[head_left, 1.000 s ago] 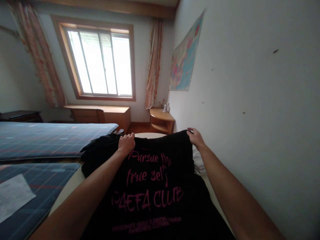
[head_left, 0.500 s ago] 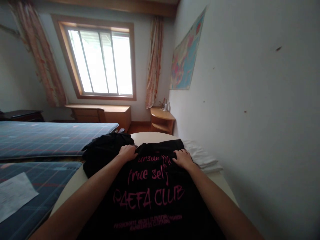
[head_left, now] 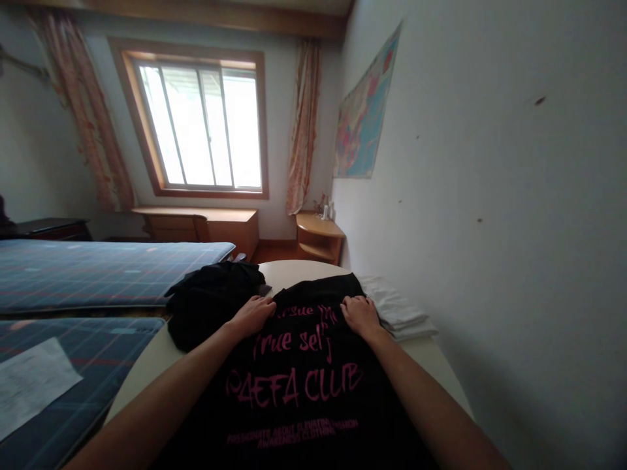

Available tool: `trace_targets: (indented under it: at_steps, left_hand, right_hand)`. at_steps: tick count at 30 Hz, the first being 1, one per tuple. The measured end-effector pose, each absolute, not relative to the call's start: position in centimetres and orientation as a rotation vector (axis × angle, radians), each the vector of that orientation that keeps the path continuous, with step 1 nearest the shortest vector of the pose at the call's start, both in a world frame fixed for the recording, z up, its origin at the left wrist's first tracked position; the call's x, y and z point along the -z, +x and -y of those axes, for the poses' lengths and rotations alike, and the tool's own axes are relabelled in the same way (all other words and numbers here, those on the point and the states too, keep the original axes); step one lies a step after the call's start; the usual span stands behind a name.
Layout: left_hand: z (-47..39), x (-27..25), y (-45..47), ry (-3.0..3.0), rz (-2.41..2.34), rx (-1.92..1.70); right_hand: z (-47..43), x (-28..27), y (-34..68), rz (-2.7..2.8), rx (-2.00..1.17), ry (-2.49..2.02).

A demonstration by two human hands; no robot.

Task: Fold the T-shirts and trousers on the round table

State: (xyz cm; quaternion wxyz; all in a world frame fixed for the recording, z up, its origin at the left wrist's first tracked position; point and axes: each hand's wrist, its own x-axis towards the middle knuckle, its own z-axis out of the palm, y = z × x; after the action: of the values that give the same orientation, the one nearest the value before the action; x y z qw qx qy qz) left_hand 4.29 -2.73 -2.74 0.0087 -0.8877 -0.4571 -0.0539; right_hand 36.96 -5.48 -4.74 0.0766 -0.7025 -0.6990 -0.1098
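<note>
A black T-shirt (head_left: 294, 359) with pink lettering lies spread over the round table, its far end narrowed and its near end running out of the bottom of the view. My left hand (head_left: 253, 314) is closed on the shirt's far left edge, with the fingers curled over the cloth. On the opposite edge, my right hand (head_left: 361, 314) also has its fingers bent onto the fabric, beside the print. Left of my left hand sits a crumpled heap of black clothing (head_left: 210, 303). Folded white cloth (head_left: 399, 310) lies just beyond my right hand.
The pale table (head_left: 298, 266) stands against the white wall on the right. Two plaid mattresses (head_left: 112, 274) lie to the left, the nearer bearing a sheet of paper (head_left: 36, 385). A wooden desk (head_left: 225, 228) and a corner shelf (head_left: 318, 225) stand beneath the window side.
My left hand has shifted slightly right and toward me, drawing the shirt's left edge inward over part of the top lettering. My right hand stays nearly in place. The view has tipped slightly.
</note>
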Motion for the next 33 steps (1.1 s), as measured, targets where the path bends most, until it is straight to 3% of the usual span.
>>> trace_targets:
  at_steps: [10, 15, 23, 33]
  left_hand:
    - [1.9, 4.5, 5.4, -2.597, 1.788, 0.272]
    - [3.0, 4.7, 6.3, -2.665, 1.652, 0.353]
    - [4.7, 6.7, 7.1, -2.652, 1.288, 0.793]
    - [7.7, 4.4, 7.6, -2.922, 0.866, 0.542]
  right_hand:
    - [4.6, 5.7, 35.8, 2.064, 0.347, -2.179]
    - [4.7, 6.3, 35.6, 2.039, 0.373, -2.129]
    - [4.4, 5.4, 35.1, 2.077, 0.368, -1.98]
    - [1.9, 2.8, 33.9, 2.304, 0.222, -1.697]
